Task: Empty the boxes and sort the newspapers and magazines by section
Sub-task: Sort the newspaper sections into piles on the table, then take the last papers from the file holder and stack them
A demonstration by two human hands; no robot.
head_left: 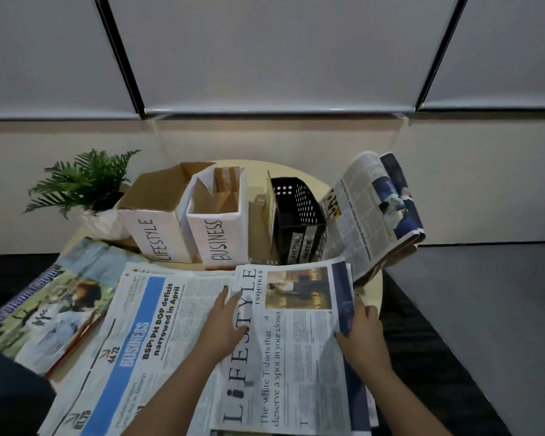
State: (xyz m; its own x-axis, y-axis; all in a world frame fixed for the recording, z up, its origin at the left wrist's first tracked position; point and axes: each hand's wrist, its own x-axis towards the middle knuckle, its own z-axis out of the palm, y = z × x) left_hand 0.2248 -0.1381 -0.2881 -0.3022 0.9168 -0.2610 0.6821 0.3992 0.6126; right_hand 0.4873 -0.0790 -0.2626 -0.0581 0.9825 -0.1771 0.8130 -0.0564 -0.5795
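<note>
At six o'clock, left hand (225,322) lies flat on the Lifestyle newspaper (291,350), right hand (364,336) gripping its edge; boxes (216,228) look emptied, sorting remains.

A green fern (82,180) in a white wrapped pot stands at the round table's (373,289) far left edge.

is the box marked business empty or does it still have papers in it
Empty of papers, as far as shows. The business box stands upright and open-topped, with only bare cardboard walls and flaps visible inside; its very bottom is hidden.
</note>
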